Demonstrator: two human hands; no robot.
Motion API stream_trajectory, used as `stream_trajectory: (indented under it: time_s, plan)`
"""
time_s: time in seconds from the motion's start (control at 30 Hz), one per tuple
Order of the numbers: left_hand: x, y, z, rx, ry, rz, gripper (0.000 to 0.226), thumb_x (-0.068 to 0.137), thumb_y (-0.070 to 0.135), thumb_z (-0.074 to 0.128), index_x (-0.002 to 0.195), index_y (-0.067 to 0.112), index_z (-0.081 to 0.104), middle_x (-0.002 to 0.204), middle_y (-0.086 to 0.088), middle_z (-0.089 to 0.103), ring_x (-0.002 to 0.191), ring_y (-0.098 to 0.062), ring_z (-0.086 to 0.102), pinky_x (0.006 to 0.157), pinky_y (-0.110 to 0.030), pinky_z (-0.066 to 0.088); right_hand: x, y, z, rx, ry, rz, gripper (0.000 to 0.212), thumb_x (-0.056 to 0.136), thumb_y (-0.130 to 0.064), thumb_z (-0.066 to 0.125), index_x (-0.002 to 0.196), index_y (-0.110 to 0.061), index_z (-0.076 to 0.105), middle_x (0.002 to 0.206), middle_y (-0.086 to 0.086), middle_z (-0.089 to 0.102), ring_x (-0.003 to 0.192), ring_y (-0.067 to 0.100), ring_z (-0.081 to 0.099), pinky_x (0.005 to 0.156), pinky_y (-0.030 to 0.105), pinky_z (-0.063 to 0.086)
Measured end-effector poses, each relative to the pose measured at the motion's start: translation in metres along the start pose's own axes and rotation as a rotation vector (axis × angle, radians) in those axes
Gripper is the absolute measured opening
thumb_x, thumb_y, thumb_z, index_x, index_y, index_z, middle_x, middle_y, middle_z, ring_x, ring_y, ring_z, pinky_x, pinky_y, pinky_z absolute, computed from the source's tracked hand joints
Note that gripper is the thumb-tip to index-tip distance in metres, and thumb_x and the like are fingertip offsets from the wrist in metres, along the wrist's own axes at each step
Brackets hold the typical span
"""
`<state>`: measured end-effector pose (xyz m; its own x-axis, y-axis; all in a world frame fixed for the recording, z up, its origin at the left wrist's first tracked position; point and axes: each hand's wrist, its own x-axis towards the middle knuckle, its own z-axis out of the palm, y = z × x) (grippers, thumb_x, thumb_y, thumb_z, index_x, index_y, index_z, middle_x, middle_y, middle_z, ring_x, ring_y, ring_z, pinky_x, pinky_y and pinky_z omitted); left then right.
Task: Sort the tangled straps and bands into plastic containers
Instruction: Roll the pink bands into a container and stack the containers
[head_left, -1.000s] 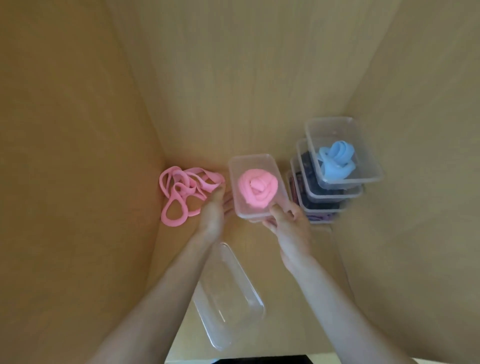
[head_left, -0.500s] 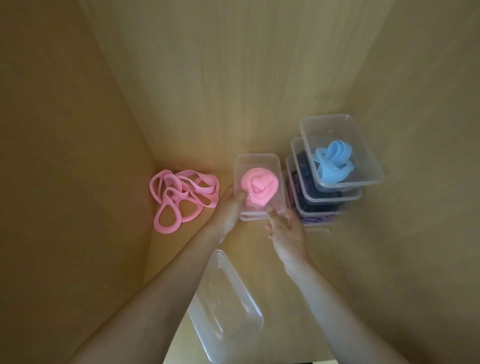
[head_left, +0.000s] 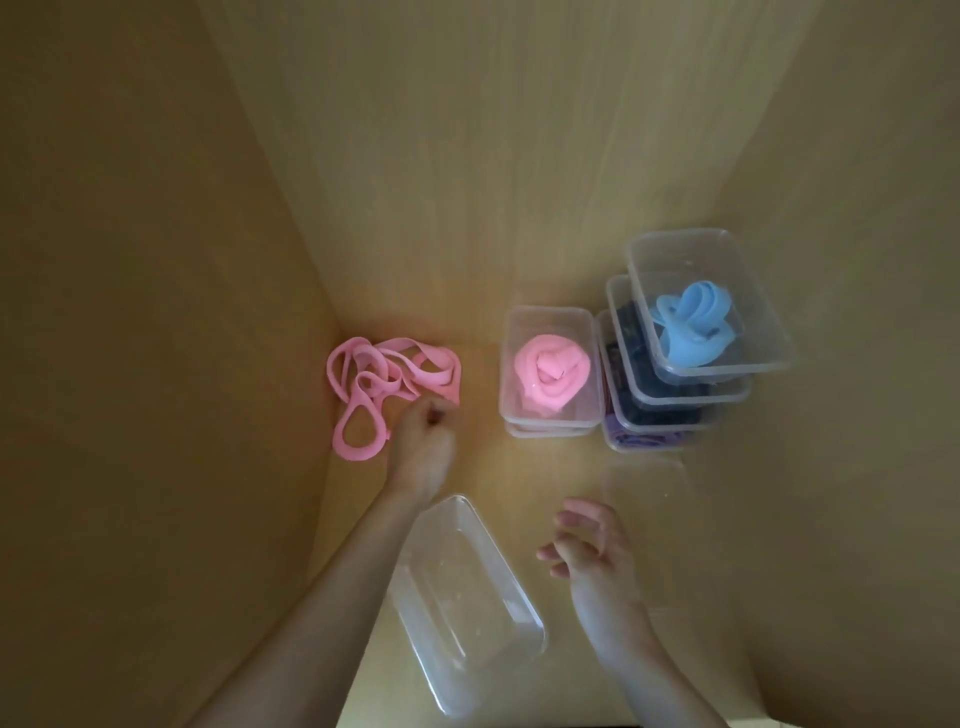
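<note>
Inside a pale wooden cabinet (head_left: 467, 156), with plain panels behind and to both sides and a floor of the same wood. Stretched forward with the left hand (head_left: 423, 441), fingers curled down at the near right edge of the loose pink band tangle (head_left: 387, 384); seemingly touching it there, but too blurred to tell whether pinching a strand or only resting on it. Against the left panel, that tangle, just ahead and left of the left hand's knuckles.

Lower and nearer the body, the right hand (head_left: 592, 551), fingers loosely bent and a little spread, gripping nothing and touching nothing.

Between the two forearms, just behind the left hand and left of the right one: an empty clear container (head_left: 467, 608), lying askew.

Ahead of the right hand and to the right of the left hand: a clear container (head_left: 550, 314) with a rolled pink band (head_left: 548, 374) inside, seated on a second clear rim beneath it.

Just beside that, farther ahead and right of the right hand: a stack of three clear containers (head_left: 748, 291), stepped back toward the rear panel, with a blue band (head_left: 691, 332) coiled in the top one, a dark band (head_left: 670, 389) in the middle one and a purple band (head_left: 639, 439) at the bottom.
</note>
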<state>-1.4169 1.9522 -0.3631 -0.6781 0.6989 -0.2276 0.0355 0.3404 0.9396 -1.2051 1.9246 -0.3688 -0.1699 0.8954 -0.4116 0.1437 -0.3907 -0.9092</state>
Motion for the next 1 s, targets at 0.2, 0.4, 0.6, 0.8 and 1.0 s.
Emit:
stream_trajectory:
  time_s: [0.2,0.4,0.6,0.8,1.0]
  plan:
    - [-0.008,-0.045,-0.048,0.715,0.146,0.022,0.039,0.083,0.01,0.057,0.12,0.02,0.065,0.136,-0.009,0.051,0.13,-0.033,0.041,0.106,-0.039,0.035,-0.008,-0.007,-0.002,-0.049,-0.094,-0.038,0.03,0.094,0.01,0.051,0.105,-0.015,0.065,0.101,0.008,0.065,0.063,0.01,0.067,0.061,0.017,0.051]
    - [-0.007,-0.063,-0.059,0.849,0.102,0.085,0.047,0.078,0.007,0.055,0.123,0.02,0.06,0.126,-0.002,0.063,0.121,-0.029,0.051,0.101,-0.039,0.041,-0.013,-0.01,0.0,-0.031,-0.146,-0.069,0.03,0.093,0.011,0.052,0.104,-0.012,0.066,0.094,0.006,0.066,0.064,0.015,0.067,0.059,0.02,0.05]
    - [-0.012,-0.045,-0.063,0.619,0.217,0.018,0.03,0.083,0.011,0.06,0.109,0.024,0.056,0.095,0.0,0.07,0.094,-0.031,0.065,0.079,-0.034,0.05,-0.023,-0.006,0.001,0.029,-0.217,-0.058,0.027,0.093,0.013,0.054,0.101,-0.009,0.068,0.083,0.004,0.066,0.061,0.017,0.061,0.058,0.019,0.048]
    - [0.012,-0.016,-0.057,-0.118,0.11,0.078,0.037,0.09,-0.012,0.059,0.115,0.015,0.055,0.097,0.0,0.065,0.072,-0.001,0.067,0.065,-0.027,0.053,-0.032,-0.007,0.003,0.027,-0.27,-0.076,0.027,0.092,0.013,0.053,0.1,-0.008,0.068,0.083,0.009,0.067,0.063,0.017,0.064,0.06,0.023,0.048]
    - [0.017,-0.032,-0.06,0.848,-0.097,0.19,0.036,0.082,0.007,0.054,0.109,0.032,0.057,0.101,0.007,0.063,0.097,-0.027,0.065,0.084,-0.042,0.054,-0.046,-0.014,-0.001,0.036,-0.287,-0.11,0.027,0.092,0.011,0.053,0.102,-0.009,0.068,0.082,0.004,0.068,0.065,0.017,0.065,0.064,0.027,0.049]
